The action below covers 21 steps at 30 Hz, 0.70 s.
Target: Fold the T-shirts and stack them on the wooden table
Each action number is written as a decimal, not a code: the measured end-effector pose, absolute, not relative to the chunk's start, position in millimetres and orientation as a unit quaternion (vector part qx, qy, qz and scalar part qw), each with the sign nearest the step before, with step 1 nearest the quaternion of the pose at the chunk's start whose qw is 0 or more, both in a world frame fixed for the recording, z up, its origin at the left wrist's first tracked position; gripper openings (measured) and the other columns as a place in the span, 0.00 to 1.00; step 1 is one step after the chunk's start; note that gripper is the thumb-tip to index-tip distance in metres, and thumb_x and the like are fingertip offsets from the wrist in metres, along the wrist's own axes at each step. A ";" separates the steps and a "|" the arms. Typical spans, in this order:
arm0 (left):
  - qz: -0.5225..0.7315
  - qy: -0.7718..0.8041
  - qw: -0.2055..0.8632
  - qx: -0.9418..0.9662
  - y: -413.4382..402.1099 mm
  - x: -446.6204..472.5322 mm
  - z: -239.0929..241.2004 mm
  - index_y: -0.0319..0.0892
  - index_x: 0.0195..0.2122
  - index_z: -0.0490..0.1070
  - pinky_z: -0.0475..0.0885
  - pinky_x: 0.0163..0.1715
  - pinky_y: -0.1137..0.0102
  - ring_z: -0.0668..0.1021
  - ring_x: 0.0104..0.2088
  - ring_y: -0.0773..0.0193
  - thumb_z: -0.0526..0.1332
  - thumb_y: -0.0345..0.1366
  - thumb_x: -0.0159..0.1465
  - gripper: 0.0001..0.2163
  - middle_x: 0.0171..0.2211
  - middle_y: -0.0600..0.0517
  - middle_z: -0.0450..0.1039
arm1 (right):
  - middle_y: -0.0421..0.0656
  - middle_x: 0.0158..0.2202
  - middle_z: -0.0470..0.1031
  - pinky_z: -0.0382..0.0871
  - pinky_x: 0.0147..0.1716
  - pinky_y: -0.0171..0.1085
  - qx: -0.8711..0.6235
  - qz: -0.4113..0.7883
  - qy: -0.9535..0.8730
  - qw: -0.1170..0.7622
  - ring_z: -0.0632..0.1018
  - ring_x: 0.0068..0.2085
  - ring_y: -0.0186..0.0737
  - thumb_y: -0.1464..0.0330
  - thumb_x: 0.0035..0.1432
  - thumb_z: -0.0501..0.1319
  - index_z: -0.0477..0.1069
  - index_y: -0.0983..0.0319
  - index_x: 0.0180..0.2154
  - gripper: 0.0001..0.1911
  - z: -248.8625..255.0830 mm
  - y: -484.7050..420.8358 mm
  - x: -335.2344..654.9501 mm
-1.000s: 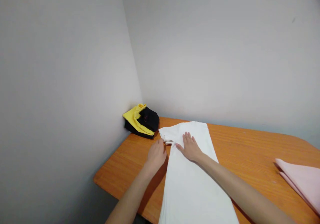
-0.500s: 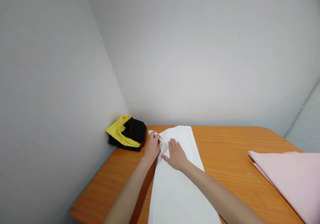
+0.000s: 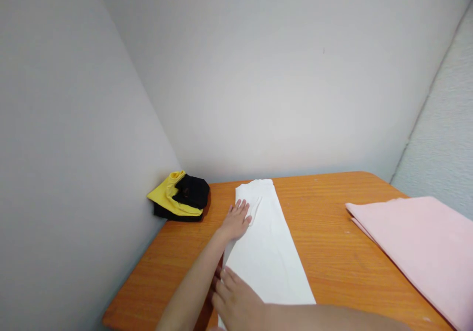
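Observation:
A long white folded garment (image 3: 273,252) lies lengthwise on the wooden table, narrower at its far end. What looks like a hemmed sleeve end is folded flat on top near that end. My left hand (image 3: 236,221) rests flat on this folded part, fingers spread and open. Closer to me, my right hand (image 3: 240,299) reaches across the garment to its left edge. Its fingers are apart and stretched over that edge; the thumb is mostly hidden. My right forearm covers the garment's near end.
On the brown wooden table (image 3: 318,208), a yellow cloth item (image 3: 166,193) lies with black cloth (image 3: 194,191) in the far left corner. Folded pink cloth (image 3: 414,237) lies at the right. Walls stand behind and to the left.
My left hand has gone from holding the bunched sleeve at the edge to lying flat on it. My right hand has moved from the far part toward me, to the left edge.

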<state>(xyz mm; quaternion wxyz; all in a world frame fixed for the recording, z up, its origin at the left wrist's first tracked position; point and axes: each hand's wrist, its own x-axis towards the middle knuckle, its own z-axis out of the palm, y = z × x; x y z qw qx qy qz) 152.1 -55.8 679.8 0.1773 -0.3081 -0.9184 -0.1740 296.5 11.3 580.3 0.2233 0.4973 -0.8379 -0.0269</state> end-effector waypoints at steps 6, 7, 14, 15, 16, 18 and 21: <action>-0.190 -0.909 0.196 -0.315 -85.5 203.8 682.0 0.39 0.69 0.45 0.40 0.67 0.59 0.42 0.70 0.61 0.41 0.42 0.72 0.25 0.70 0.47 0.37 | 0.48 0.65 0.55 0.60 0.61 0.44 0.627 0.037 -0.762 0.156 0.56 0.66 0.44 0.68 0.71 0.49 0.54 0.56 0.66 0.24 606.0 61.2 372.6; -0.190 -0.903 0.198 -0.330 -98.1 222.9 679.2 0.41 0.69 0.45 0.40 0.67 0.59 0.43 0.70 0.62 0.42 0.41 0.72 0.25 0.70 0.48 0.38 | 0.49 0.66 0.52 0.59 0.62 0.46 0.607 0.032 -0.779 0.153 0.54 0.66 0.46 0.67 0.71 0.49 0.50 0.57 0.68 0.26 618.6 83.7 384.6; -0.102 -0.849 0.113 -0.506 -168.8 353.5 604.3 0.60 0.68 0.46 0.50 0.66 0.55 0.55 0.67 0.52 0.67 0.41 0.58 0.40 0.69 0.52 0.45 | 0.45 0.64 0.55 0.71 0.53 0.41 0.456 -0.080 -0.850 0.252 0.63 0.62 0.44 0.72 0.65 0.52 0.36 0.52 0.69 0.38 620.1 226.2 419.4; -0.090 -0.848 0.130 -0.506 -169.6 360.3 590.5 0.62 0.67 0.48 0.52 0.65 0.55 0.56 0.67 0.52 0.66 0.36 0.59 0.39 0.69 0.52 0.46 | 0.44 0.63 0.56 0.71 0.53 0.41 0.453 -0.081 -0.846 0.269 0.65 0.62 0.44 0.73 0.64 0.52 0.37 0.51 0.69 0.38 611.4 232.0 418.7; -0.083 -0.848 0.164 -0.498 -168.3 364.2 578.1 0.64 0.65 0.51 0.54 0.65 0.55 0.57 0.66 0.53 0.63 0.30 0.61 0.35 0.68 0.53 0.47 | 0.44 0.63 0.57 0.71 0.52 0.42 0.449 -0.078 -0.843 0.284 0.66 0.61 0.44 0.73 0.63 0.52 0.38 0.51 0.69 0.38 603.6 234.0 418.0; -0.088 -0.837 0.254 -0.476 -162.0 366.5 559.5 0.62 0.61 0.60 0.58 0.63 0.56 0.61 0.65 0.56 0.57 0.25 0.65 0.28 0.66 0.52 0.55 | 0.45 0.61 0.62 0.71 0.50 0.44 0.441 -0.064 -0.839 0.313 0.70 0.58 0.46 0.73 0.62 0.52 0.45 0.50 0.68 0.36 594.6 230.4 418.6; -0.156 -0.804 0.325 -0.473 -153.4 369.4 547.3 0.53 0.52 0.70 0.67 0.58 0.62 0.71 0.59 0.59 0.54 0.30 0.69 0.14 0.56 0.50 0.72 | 0.45 0.53 0.73 0.71 0.48 0.44 0.443 -0.013 -0.847 0.294 0.76 0.50 0.46 0.70 0.64 0.52 0.66 0.50 0.59 0.23 599.8 220.4 430.1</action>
